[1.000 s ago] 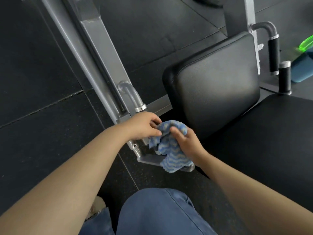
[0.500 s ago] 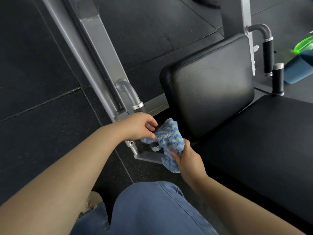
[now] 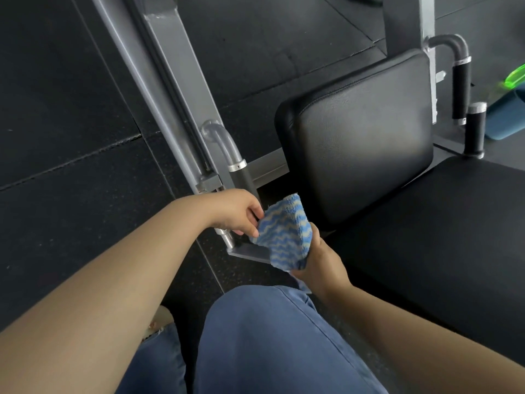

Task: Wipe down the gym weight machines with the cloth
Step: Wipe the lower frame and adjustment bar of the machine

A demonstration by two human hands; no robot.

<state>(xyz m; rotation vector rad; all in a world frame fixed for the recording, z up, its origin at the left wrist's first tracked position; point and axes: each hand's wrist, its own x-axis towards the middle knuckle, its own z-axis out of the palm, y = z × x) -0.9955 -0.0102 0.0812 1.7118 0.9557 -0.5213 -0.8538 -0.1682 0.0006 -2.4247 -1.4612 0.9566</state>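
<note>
2 hands grasp the cloth [image 3: 284, 231]: left hand [image 3: 235, 211] pinches its edge, right hand [image 3: 318, 257] grips the bottom; now pulled flatter, folded for wiping the pad [image 3: 360, 132].

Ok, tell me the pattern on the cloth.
The cloth has blue and pale cream zigzag stripes, seen in the head view, the only one.

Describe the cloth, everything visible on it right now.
The cloth is a small terry-looking rag with blue and pale cream zigzag stripes, folded into a rough pad with a frayed upper edge. It is held up in the air in front of the black back pad, above a grey metal foot plate. The right hand grips its lower right part; the left hand pinches its left edge. It looks dry; its far side is hidden.
</note>
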